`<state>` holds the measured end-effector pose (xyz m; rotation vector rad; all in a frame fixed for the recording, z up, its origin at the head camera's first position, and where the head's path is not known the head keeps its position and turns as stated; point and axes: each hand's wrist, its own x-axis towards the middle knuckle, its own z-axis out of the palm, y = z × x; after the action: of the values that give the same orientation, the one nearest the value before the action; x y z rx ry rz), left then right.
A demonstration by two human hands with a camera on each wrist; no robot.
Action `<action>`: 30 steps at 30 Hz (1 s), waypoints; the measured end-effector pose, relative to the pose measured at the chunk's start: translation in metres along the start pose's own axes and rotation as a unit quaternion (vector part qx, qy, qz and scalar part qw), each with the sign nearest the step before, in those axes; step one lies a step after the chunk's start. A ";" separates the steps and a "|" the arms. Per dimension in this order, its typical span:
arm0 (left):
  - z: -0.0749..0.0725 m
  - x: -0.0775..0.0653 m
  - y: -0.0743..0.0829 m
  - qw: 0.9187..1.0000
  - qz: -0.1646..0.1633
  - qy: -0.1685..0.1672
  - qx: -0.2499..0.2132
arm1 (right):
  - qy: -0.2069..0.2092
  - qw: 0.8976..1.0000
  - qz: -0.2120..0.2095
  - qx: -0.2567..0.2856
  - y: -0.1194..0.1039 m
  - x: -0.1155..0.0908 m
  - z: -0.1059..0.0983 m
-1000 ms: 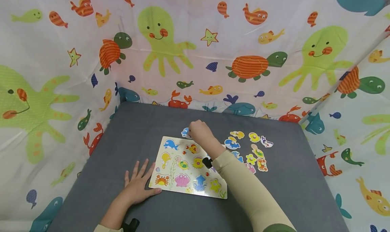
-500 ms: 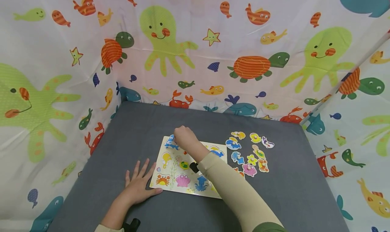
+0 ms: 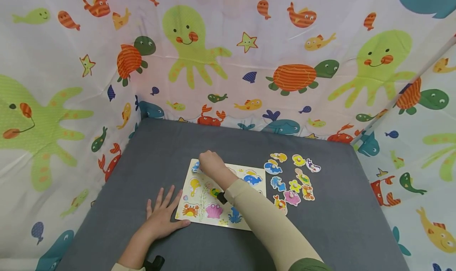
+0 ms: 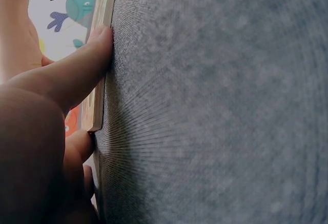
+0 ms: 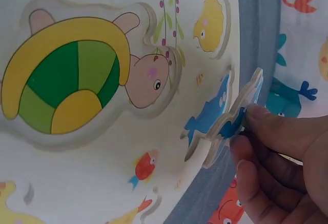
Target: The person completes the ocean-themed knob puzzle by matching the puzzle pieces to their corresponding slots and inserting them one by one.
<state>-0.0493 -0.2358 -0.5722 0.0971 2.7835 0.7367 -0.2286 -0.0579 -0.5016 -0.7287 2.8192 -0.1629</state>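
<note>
Over grey cloth amid printed curtains, the right grip pinches a blue piece, left grip spread.

Puzzle board on table, loose pieces to its right, curtain behind

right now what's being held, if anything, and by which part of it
The right hand pinches a blue wooden puzzle piece at its printed face; any knob there is hidden. The left hand holds nothing.
</note>
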 end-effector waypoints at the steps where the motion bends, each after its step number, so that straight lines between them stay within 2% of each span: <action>1: -0.001 0.000 0.000 1.000 -0.002 -0.002 0.002 | -0.001 1.000 0.000 -0.003 0.000 0.001 0.001; 9: -0.004 0.000 0.002 1.000 -0.008 -0.014 0.012 | -0.018 1.000 0.009 0.017 -0.003 0.006 0.008; 18: -0.004 0.000 0.002 1.000 -0.005 -0.008 0.012 | 0.003 1.000 0.004 -0.011 0.000 0.008 0.014; 30: -0.002 0.002 -0.002 1.000 -0.003 -0.007 0.012 | -0.012 1.000 0.013 -0.004 0.001 0.013 0.015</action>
<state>-0.0515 -0.2381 -0.5713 0.0974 2.7784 0.6992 -0.2364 -0.0642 -0.5187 -0.6899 2.8072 -0.1376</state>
